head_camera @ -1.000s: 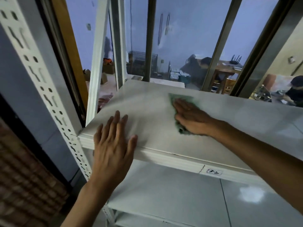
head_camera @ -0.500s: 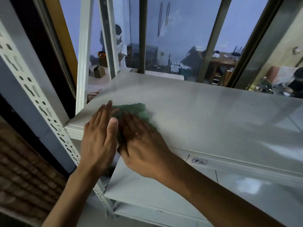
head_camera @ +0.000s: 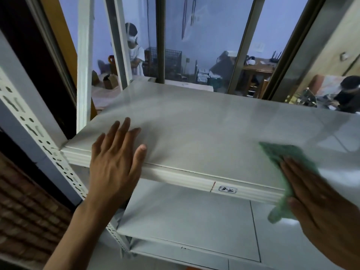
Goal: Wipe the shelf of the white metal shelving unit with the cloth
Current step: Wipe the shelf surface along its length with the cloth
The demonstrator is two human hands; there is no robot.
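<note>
The white metal shelf (head_camera: 194,123) fills the middle of the view, with a small label on its front lip. My left hand (head_camera: 115,158) lies flat with fingers spread on the shelf's front left corner and holds nothing. My right hand (head_camera: 319,203) presses flat on a green cloth (head_camera: 282,158) at the shelf's front right edge. Part of the cloth hangs down over the lip. The cloth is blurred by motion.
A perforated white upright (head_camera: 39,137) stands at the left corner. A lower shelf (head_camera: 194,217) sits beneath. Behind the shelf are glass panes and window posts (head_camera: 160,39). Two people (head_camera: 134,49) are visible beyond the glass.
My right hand slid the green cloth from the front left, beside my left hand, across to the front right edge. My left hand stayed at the left corner.
</note>
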